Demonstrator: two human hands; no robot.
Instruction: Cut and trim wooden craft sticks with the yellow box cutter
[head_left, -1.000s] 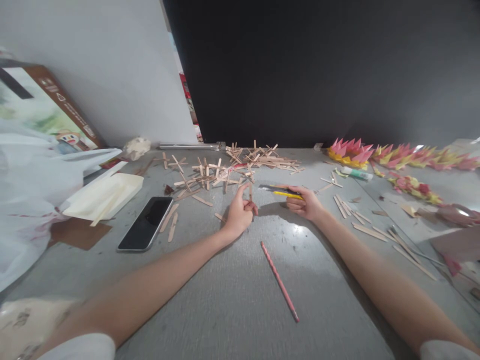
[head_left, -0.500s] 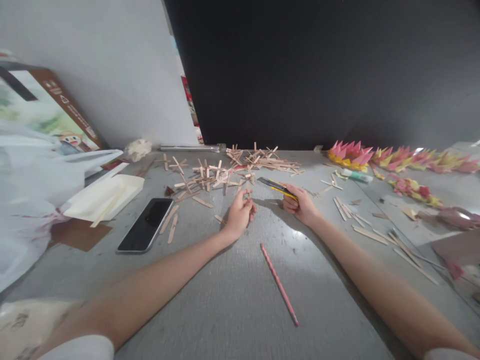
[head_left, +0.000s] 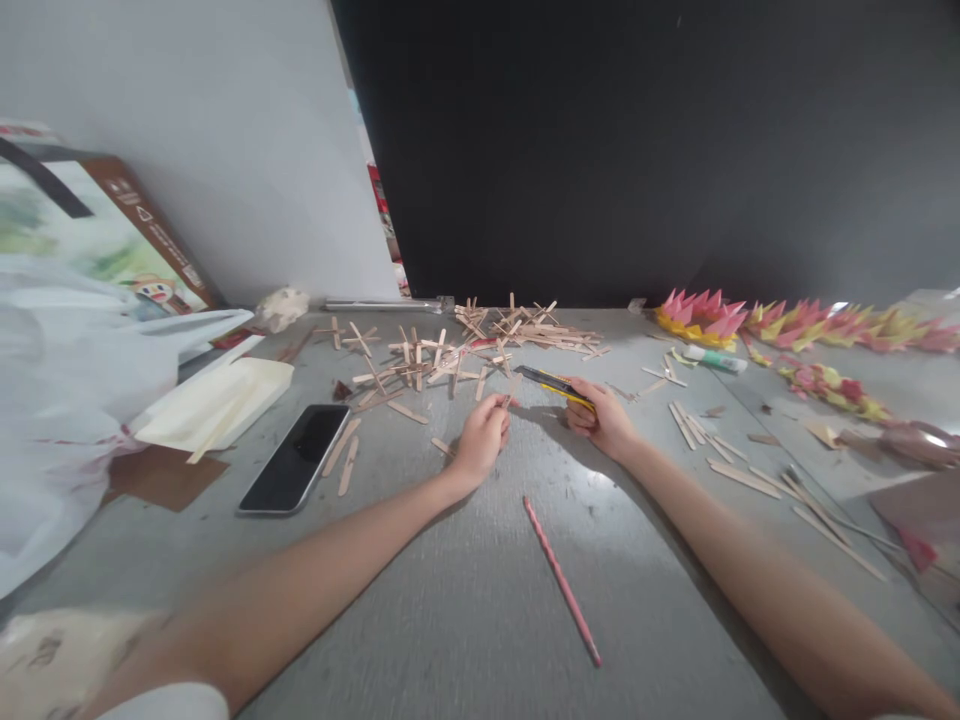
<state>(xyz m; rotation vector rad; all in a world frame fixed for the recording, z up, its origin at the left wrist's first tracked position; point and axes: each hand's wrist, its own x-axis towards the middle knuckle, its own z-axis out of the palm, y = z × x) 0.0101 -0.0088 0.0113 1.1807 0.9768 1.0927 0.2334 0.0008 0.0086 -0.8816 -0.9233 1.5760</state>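
Observation:
My right hand (head_left: 600, 418) is wrapped round a yellow and black utility knife (head_left: 556, 384), its blade end pointing left toward my other hand. Between the fingertips of my left hand (head_left: 481, 440) is a short piece of wooden craft stick (head_left: 512, 391), partly hidden by the fingers. The knife's tip is close to this piece; I cannot tell whether they touch. Just beyond both hands lies a heap of craft sticks (head_left: 420, 362), several joined into crosses. A pink pencil (head_left: 562, 580) rests on the grey table (head_left: 450, 620) nearer to me.
A phone (head_left: 294, 460), a cream tray (head_left: 247, 400) and a white plastic bag (head_left: 67, 400) are on the left. To the right lie loose sticks (head_left: 742, 478), a glue stick (head_left: 716, 360) and pink and yellow paper crafts (head_left: 701, 318). A black panel (head_left: 637, 150) stands behind.
My left hand has turned slightly, and the stick piece in its fingers now tilts toward the knife. The knife stays in my right hand. The whole view has shifted slightly.

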